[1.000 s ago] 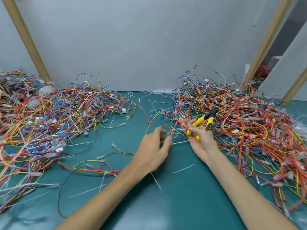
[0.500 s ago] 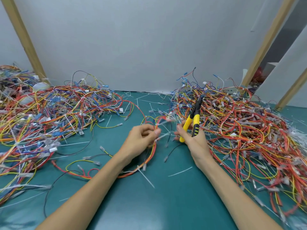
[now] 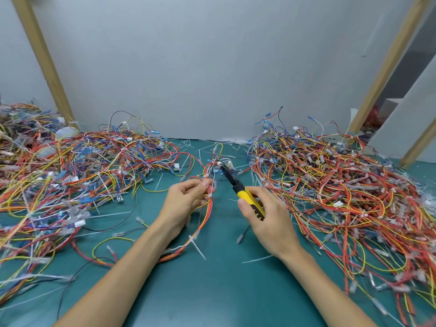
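Wire bundle (image 3: 204, 220), red, orange and yellow with white cable ties, lying mid-scene on green mat (image 3: 212, 291) between left wire heap (image 3: 82, 175) and right wire heap (image 3: 342, 197); pinched by curled left hand (image 3: 186, 201); right hand (image 3: 266, 220) grips yellow-handled cutters (image 3: 238, 187), nose pointing far-left just beside the bundle.

Bright, even light; faint shadow under my left hand (image 3: 186, 204); the wire pile (image 3: 354, 208) blurs toward the warped edges.

The right hand (image 3: 267, 221) now tips the yellow cutters (image 3: 237, 187) leftward, nose against the wire bundle (image 3: 203, 224) the left hand (image 3: 185, 202) has lifted.
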The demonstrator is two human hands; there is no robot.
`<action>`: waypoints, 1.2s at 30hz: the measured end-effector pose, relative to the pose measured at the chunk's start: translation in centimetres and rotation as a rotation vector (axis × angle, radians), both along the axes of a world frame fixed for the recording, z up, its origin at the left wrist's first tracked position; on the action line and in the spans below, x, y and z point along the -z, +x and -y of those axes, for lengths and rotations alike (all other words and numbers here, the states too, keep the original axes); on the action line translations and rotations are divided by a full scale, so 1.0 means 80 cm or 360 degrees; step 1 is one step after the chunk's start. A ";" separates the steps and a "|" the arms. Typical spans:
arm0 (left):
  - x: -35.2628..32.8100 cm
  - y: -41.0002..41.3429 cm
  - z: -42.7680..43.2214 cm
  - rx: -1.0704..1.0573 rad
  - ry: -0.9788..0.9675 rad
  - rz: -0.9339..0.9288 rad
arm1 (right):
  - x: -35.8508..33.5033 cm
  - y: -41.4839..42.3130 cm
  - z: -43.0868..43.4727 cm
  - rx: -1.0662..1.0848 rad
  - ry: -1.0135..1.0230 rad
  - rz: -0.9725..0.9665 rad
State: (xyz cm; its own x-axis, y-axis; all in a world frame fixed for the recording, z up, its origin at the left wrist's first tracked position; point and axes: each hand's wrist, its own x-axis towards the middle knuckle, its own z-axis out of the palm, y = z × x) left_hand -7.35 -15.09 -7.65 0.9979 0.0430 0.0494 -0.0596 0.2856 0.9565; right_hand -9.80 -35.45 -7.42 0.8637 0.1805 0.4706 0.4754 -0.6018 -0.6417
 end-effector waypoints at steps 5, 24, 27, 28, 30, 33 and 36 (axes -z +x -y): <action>0.002 0.000 0.003 -0.0126 0.0003 -0.0020 | -0.003 0.004 0.011 0.0195 -0.0013 0.0307; 0.012 0.002 0.009 -0.0457 0.0403 0.0241 | 0.010 -0.005 -0.014 0.0442 -0.0548 0.0041; 0.011 0.000 0.010 -0.0353 0.0387 0.0256 | 0.008 0.000 -0.006 0.0435 -0.0549 0.0154; 0.011 0.000 0.011 -0.0314 0.0384 0.0262 | 0.006 0.002 -0.004 0.0421 -0.0540 0.0196; 0.010 -0.002 0.011 -0.0242 0.0371 0.0259 | 0.004 0.004 -0.002 0.0404 -0.0514 0.0265; 0.010 -0.003 0.012 -0.0160 0.0363 0.0230 | 0.005 0.006 0.000 0.0400 -0.0496 0.0276; 0.009 -0.005 0.012 -0.0113 0.0403 0.0232 | 0.008 0.005 0.001 0.0398 -0.0476 0.0205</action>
